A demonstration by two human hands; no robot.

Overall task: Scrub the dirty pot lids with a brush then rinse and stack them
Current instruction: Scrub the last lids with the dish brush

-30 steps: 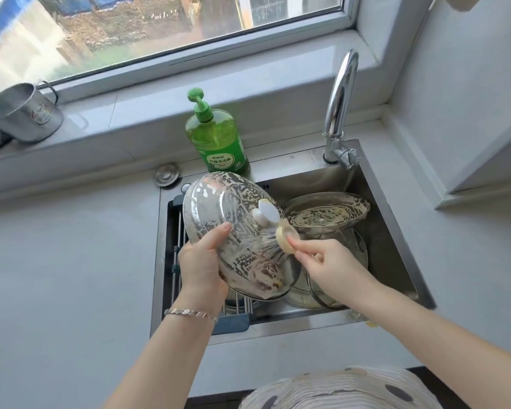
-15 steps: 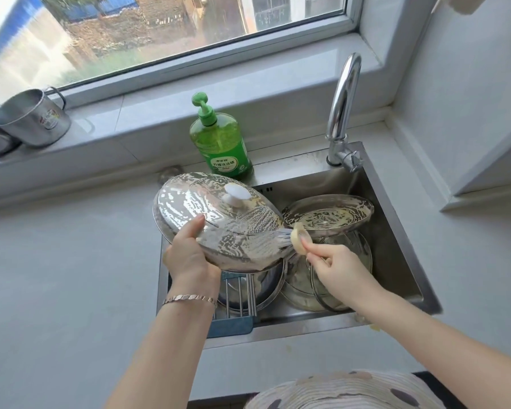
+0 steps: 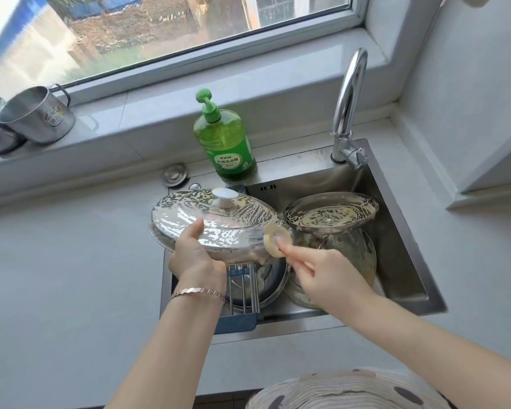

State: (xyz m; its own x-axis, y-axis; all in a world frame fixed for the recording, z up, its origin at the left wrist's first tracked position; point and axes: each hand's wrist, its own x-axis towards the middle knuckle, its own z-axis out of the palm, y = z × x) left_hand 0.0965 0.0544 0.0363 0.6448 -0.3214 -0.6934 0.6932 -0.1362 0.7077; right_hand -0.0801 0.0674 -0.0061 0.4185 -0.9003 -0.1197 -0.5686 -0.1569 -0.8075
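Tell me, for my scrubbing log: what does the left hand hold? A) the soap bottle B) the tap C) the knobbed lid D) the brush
C: the left hand grips the rim of the lid, thumb on top; the right hand holds the brush.

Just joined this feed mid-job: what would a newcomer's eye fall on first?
The big sudsy steel lid, held by the left grip above the sink's left half, with the right grip holding a round brush to its right edge. Then the green soap bottle behind the sink, and a second soapy lid resting upturned at the basin's right.
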